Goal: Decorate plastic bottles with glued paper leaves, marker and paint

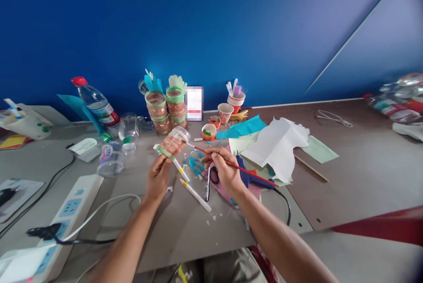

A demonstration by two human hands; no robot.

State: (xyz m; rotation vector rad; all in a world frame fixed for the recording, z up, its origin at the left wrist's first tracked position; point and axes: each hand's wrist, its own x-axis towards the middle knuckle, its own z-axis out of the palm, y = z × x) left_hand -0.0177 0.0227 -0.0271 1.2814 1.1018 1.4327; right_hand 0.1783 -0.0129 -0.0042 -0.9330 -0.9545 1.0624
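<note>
My left hand [158, 177] is closed on the green-rimmed lower end of a clear plastic bottle piece [173, 141], which tilts to the upper right and bears patchy brown paint. In my right hand [226, 170] is a long red paintbrush [243, 169], gripped like a pen. The brush's tip is at the right side of the bottle piece; whether it touches cannot be made out. Behind stand two painted bottle pieces [157, 111] with green bands and cut paper tops. Small paint cups [209, 133] with green and reddish-brown paint sit beyond the brush.
Markers [194, 195], blue paper scraps [195, 165] and a dark blue glue gun [254, 179] lie around my hands. Crumpled white paper [276, 148] is to the right. A power strip [71, 212], cables and plastic bottles [102, 109] occupy the left. A phone [194, 103] leans on the blue wall.
</note>
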